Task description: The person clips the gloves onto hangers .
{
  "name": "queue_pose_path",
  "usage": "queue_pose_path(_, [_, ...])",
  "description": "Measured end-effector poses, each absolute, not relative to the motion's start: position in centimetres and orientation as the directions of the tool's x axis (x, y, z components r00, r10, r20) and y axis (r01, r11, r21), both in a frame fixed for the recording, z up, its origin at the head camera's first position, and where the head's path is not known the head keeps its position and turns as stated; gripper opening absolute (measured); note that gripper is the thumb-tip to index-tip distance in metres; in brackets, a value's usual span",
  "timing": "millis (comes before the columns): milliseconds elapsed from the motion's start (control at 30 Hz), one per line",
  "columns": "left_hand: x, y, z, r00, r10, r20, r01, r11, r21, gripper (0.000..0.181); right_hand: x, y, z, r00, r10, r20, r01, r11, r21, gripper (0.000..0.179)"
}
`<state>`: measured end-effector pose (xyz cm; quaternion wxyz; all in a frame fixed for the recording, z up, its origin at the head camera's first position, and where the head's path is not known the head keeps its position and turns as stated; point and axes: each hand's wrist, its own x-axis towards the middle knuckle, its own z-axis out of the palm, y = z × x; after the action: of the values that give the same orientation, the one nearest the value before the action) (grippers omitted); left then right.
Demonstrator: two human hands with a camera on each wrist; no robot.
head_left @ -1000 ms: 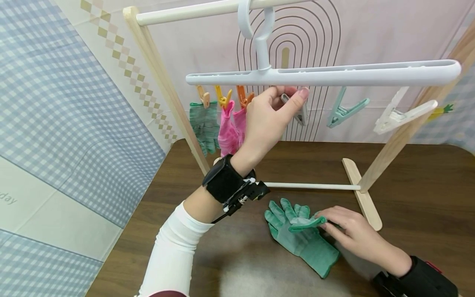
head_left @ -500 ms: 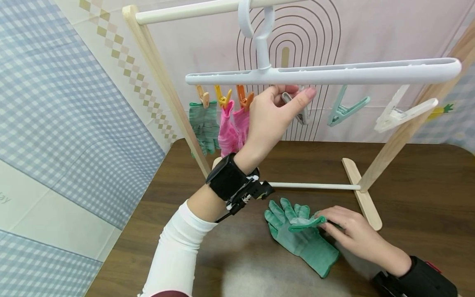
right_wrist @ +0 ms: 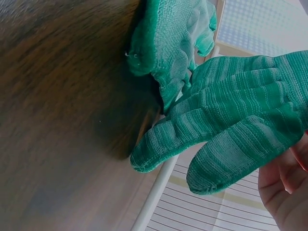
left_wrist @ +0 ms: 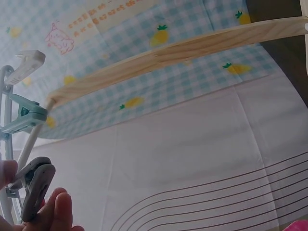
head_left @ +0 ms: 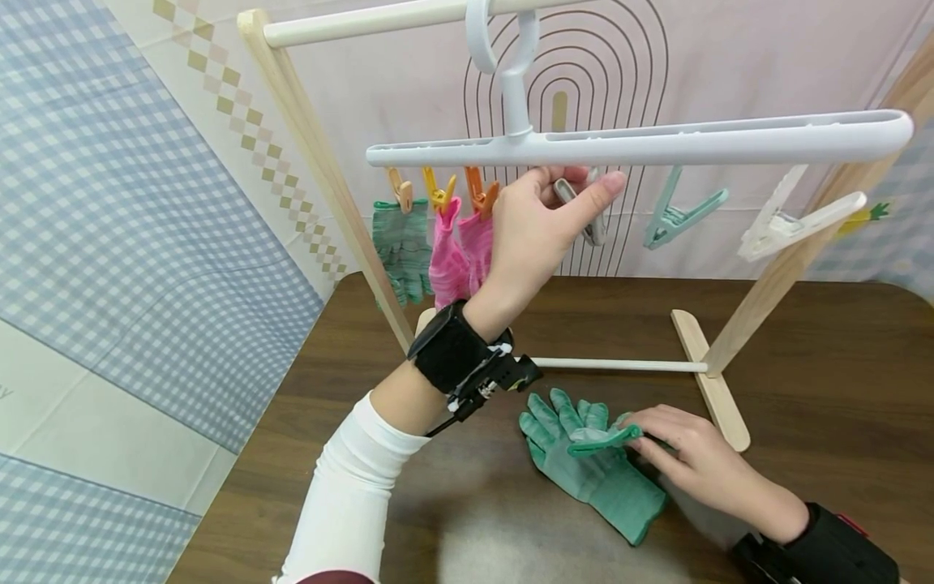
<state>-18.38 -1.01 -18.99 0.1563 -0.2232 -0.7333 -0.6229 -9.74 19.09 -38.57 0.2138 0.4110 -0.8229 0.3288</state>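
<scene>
My left hand (head_left: 521, 235) is raised just under the white hanger (head_left: 693, 146) and grips a grey clothespin (head_left: 594, 229) between thumb and fingers. In the left wrist view the same clothespin (left_wrist: 41, 187) sits between thumb and fingertips, and no cloth shows in it. Low on the right, my right hand (head_left: 708, 466) pinches the cuff of a green work glove (right_wrist: 231, 125), which hangs fingers down from it. Beneath lies a second green glove (head_left: 623, 495), flat on the brown table (head_left: 467, 503).
On the hanger's left, peach, yellow and orange clothespins (head_left: 483, 195) hold a green glove (head_left: 401, 247) and pink gloves or socks (head_left: 456, 255). A mint clothespin (head_left: 679, 215) and a white clothespin (head_left: 795, 223) hang to the right. A wooden rack (head_left: 321, 162) frames the hanger.
My left hand has shifted slightly right, its thumb now farther right past the grey clothespin. The hanger's right end has risen a little. The right hand and green gloves look unmoved.
</scene>
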Motion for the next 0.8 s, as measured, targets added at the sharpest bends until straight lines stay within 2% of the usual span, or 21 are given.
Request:
queue_pose_path(300, [-17.8,-1.3,-19.8,-0.839,0.15,0.522,0.541,0.142,0.829,0.021,-9.2,18.5,-39.3,-0.568,-0.525,0.633,-0.818,0.448,-0.362,0.032])
queue_pose_path(500, [-17.8,-1.3,-20.0,-0.842,0.171,0.512,0.533,0.112,0.839,0.019,-9.4,18.6,-39.0,-0.562,-0.538,0.629,-0.82,0.463,-0.337,0.019])
queue_pose_path(700, [-17.9,-1.4,-20.2,-0.842,0.172,0.511,0.534,0.125,0.836,0.019,-9.4,18.6,-38.8,-0.578,-0.533,0.618,-0.809,0.471,-0.351,0.032])
queue_pose_path(800, [-18.0,-1.4,-20.3,-0.84,0.173,0.514,0.537,0.129,0.834,0.019,-9.5,18.5,-38.7,-0.577,-0.526,0.625,-0.811,0.461,-0.36,0.023])
